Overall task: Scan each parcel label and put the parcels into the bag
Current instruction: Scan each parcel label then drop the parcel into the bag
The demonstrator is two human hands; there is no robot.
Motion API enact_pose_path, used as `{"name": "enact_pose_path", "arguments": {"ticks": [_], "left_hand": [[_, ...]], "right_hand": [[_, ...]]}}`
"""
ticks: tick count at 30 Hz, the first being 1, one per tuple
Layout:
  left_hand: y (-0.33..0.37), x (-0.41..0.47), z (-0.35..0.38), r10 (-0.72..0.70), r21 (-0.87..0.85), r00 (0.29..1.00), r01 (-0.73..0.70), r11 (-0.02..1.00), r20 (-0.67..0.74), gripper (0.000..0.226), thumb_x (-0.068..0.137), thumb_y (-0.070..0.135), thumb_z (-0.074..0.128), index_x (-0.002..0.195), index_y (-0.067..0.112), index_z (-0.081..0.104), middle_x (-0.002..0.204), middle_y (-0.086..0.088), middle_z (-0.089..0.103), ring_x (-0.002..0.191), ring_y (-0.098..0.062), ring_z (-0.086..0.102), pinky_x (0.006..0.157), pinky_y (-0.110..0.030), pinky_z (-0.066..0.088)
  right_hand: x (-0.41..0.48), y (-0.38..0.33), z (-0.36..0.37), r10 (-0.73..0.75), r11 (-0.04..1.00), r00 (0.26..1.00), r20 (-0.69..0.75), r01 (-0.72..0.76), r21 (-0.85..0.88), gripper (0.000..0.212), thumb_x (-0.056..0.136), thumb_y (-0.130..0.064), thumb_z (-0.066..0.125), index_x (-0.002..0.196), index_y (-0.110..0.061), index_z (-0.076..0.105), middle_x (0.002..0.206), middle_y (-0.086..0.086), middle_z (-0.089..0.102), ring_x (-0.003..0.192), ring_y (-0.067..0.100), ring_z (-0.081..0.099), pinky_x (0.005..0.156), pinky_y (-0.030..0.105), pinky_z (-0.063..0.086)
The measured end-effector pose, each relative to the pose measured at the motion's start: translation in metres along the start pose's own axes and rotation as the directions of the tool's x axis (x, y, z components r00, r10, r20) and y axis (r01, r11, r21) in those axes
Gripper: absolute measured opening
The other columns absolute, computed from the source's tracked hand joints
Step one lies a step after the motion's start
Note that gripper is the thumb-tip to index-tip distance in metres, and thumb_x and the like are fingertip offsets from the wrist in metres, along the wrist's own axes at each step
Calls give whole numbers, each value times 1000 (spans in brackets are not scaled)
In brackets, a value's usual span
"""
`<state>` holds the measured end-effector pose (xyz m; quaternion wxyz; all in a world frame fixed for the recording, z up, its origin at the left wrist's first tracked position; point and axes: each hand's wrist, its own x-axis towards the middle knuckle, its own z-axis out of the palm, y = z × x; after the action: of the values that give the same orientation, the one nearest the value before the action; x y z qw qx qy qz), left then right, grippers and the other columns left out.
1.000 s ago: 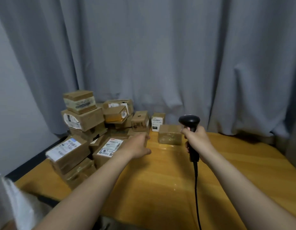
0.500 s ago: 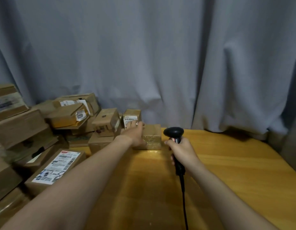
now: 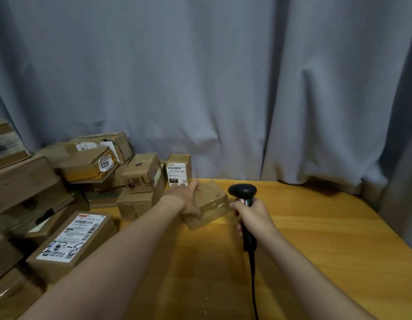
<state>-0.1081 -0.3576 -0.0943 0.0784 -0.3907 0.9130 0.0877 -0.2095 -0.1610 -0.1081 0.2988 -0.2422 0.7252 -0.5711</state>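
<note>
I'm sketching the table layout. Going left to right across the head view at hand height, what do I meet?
Large labelled box → left hand → taped parcel it grips → scanner, held in the right hand.

From my seat, the taped parcel (image 3: 212, 202) reads dull tan under glossy clear wrap. The scanner (image 3: 242, 191) is black with a speck of red below its head, and its cable (image 3: 253, 285) is black too. The table (image 3: 327, 239) is honey-yellow wood with faint grain lines. The far curtain (image 3: 200, 77) is plain blue-grey. At left I see brown cardboard. The near box (image 3: 71, 241) has a white label with black barcodes, a red strip and black pen scrawl. The far small box (image 3: 178, 168) has a white label with a black block. The yellow-taped box (image 3: 85, 168) bears a white sticker with black digits.
</note>
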Motion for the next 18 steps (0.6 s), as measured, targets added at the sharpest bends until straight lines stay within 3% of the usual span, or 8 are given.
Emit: {"name": "enact_pose_path", "arguments": {"ticks": [7,10,13,16,18], "left_hand": [[-4,-85,26,-20,-131,999,16,991,-29,76,62,60,82,118,47,33,118,2,53,119,-25,44,94,-42,48],[-7,-132,33,-96,-300,995,87,950,-14,74,62,60,82,116,45,34,114,4,55,113,-23,50,85,-37,47],[-13,-175,29,-164,-628,986,132,767,7,74,71,56,85,124,33,39,119,3,59,103,-19,58,77,-33,45],[-15,-227,14,-239,-874,971,114,473,-2,70,81,55,81,131,23,43,123,-2,59,94,-14,57,71,-31,44],[-17,-262,0,-210,-954,976,114,277,56,70,80,65,75,130,22,51,111,-2,65,85,-16,61,66,-30,47]], "right_hand": [[-64,-24,-1,-28,999,999,23,27,45,18,97,-21,68,106,-8,60,66,5,59,46,16,55,45,30,46],[-106,-36,-2,-48,996,998,47,45,80,17,97,-20,68,107,-7,61,72,7,61,48,17,55,46,30,46],[-148,-49,-3,-76,993,995,65,70,95,18,97,-20,68,109,-8,60,81,9,63,51,17,56,48,32,47],[-185,-65,-4,-119,987,992,50,113,113,16,97,-19,69,105,-10,59,86,8,61,52,16,57,46,30,45],[-207,-75,-2,-149,980,988,37,143,135,14,96,-20,69,105,-17,58,91,8,62,59,17,60,48,31,46]]}}
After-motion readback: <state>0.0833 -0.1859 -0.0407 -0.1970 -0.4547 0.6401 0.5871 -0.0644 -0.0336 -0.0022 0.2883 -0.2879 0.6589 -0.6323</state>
